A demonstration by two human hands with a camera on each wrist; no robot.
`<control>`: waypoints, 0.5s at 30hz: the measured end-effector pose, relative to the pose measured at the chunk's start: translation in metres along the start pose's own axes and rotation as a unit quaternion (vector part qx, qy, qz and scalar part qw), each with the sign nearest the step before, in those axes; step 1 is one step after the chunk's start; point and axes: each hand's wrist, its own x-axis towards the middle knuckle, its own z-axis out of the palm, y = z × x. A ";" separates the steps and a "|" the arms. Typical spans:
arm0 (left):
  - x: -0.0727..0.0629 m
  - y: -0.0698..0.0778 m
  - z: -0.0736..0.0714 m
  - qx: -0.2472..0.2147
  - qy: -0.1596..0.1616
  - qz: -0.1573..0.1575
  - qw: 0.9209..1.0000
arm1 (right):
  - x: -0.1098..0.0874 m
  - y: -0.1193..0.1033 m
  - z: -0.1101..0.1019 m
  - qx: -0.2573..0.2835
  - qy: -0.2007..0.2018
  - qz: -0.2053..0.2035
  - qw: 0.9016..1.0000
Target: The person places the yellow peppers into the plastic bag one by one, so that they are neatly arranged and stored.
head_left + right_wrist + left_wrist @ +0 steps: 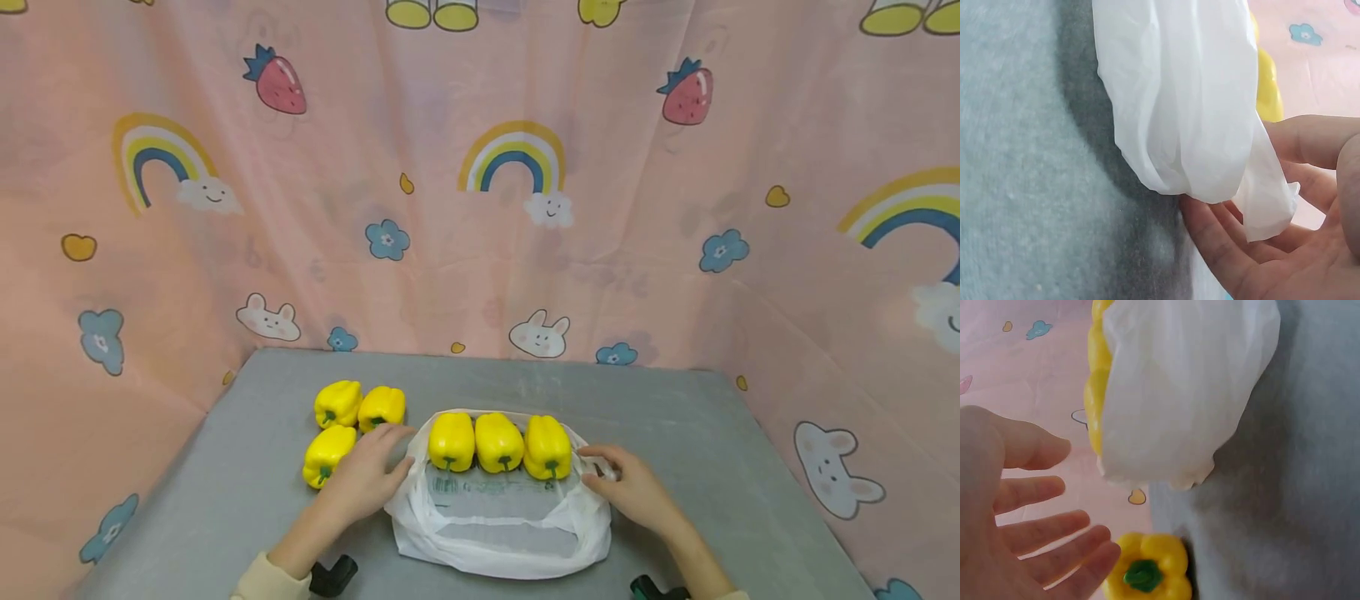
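Observation:
A white plastic bag (506, 562) lies with its mouth spread on the table. Three yellow bell peppers (498, 442) form a row along the far side of its opening. My left hand (369, 473) is beside the bag's left edge, holding nothing; its fingers are spread in the left wrist view. At the opposite edge, my right hand (633, 487) touches the bag, and a loose handle flap (1266, 209) drapes over its fingers, with the thumb apart from them. Another yellow bell pepper (1154, 562) shows below the bag in the left wrist view.
Left of the bag, three more yellow bell peppers (337, 404) stand grouped near my left hand. The grey table (675, 417) meets a pink patterned curtain (450, 275) at the back and sides. Black devices (333, 577) show by both wrists.

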 end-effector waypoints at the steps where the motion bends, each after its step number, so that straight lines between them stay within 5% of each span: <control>1: 0.000 0.000 -0.002 -0.001 0.002 -0.001 1.000 | 0.000 0.000 0.000 0.001 -0.001 0.000 1.000; 6: -0.001 -0.001 -0.012 -0.006 0.028 -0.001 1.000 | 0.000 0.004 -0.001 0.010 -0.014 -0.012 1.000; 15: 0.001 -0.016 -0.029 0.007 0.117 0.066 0.991 | 0.002 0.005 -0.004 0.014 -0.031 -0.007 0.999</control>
